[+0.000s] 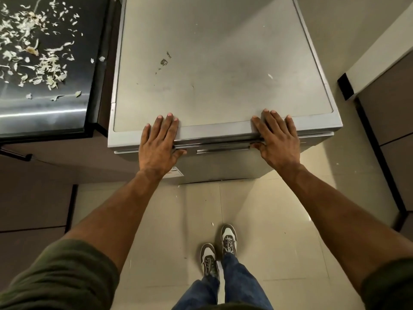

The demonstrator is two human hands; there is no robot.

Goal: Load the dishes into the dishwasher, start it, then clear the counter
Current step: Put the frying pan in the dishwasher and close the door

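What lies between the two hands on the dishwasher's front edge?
In the head view, only the bare grey front edge of the dishwasher and its metal handle lie between the left hand and the right hand.

**Tight on the left, room on the right**

Left hand and right hand lie flat on the dishwasher front lip, covering both ends of the handle; only its middle shows between them. Past the fingertips, the grey top runs wide. The black counter, strewn with scraps, crowds the left. On the right there's a strip of floor, then the cabinet.
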